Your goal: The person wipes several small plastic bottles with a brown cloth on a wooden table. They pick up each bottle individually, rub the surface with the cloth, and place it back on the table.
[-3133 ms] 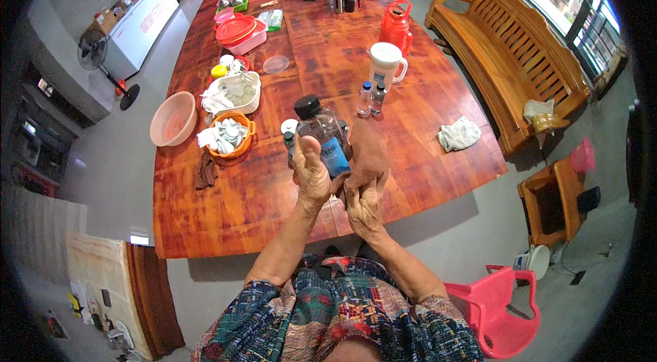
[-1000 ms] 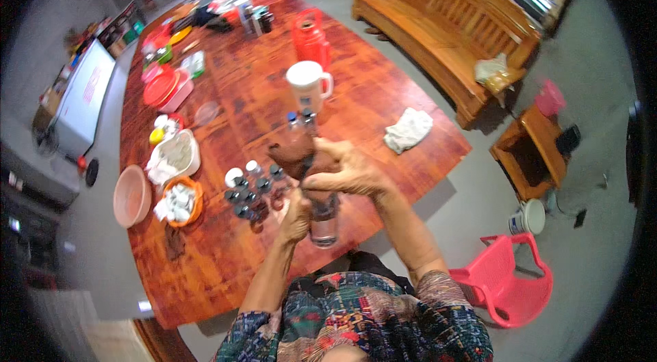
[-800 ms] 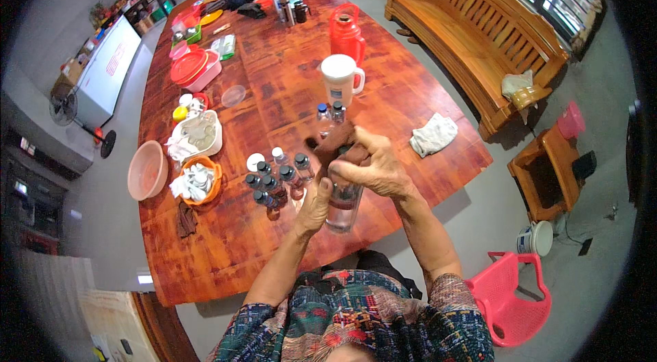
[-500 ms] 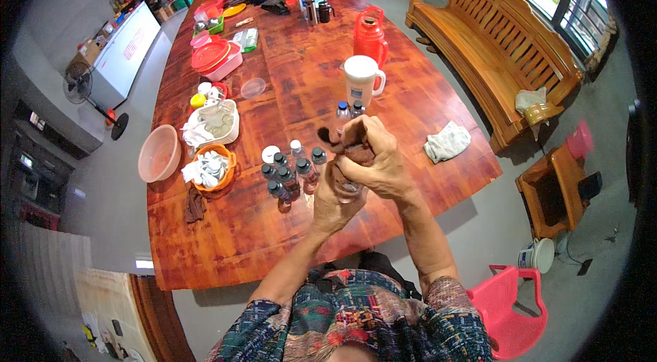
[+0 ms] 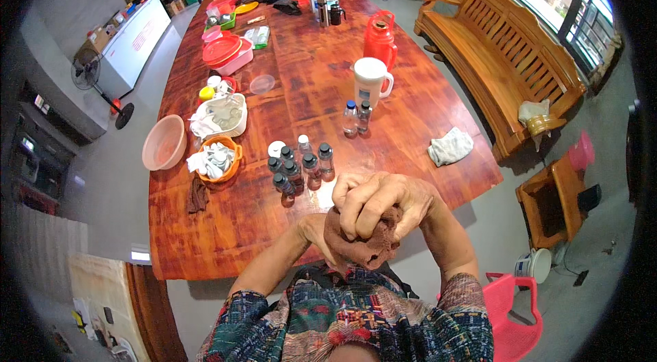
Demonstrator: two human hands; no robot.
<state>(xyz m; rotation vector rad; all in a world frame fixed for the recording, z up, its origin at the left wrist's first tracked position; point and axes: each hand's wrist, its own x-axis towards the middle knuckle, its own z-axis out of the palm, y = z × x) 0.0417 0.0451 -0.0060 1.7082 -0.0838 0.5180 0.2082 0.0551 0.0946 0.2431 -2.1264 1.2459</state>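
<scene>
My right hand grips a brown cloth, its fingers bent over the top of the bunched fabric. My left hand is against the cloth's left side; its fingers are mostly hidden, and so is whatever lies inside or under the cloth. Both hands are close to my body, at the table's near edge. Just beyond them stands a group of several small clear bottles with dark caps, one white-capped bottle among them. Farther off, a blue-capped bottle stands beside a dark-capped bottle.
A white jug and a red thermos stand beyond the bottles on the wooden table. A pale folded cloth lies at the right. Along the left are an orange basket, a white basin and a pink basin.
Both hands have come down toward my body, away from the bottles. My right hand has turned over the cloth, which now covers the clear item glimpsed earlier in my left hand.
</scene>
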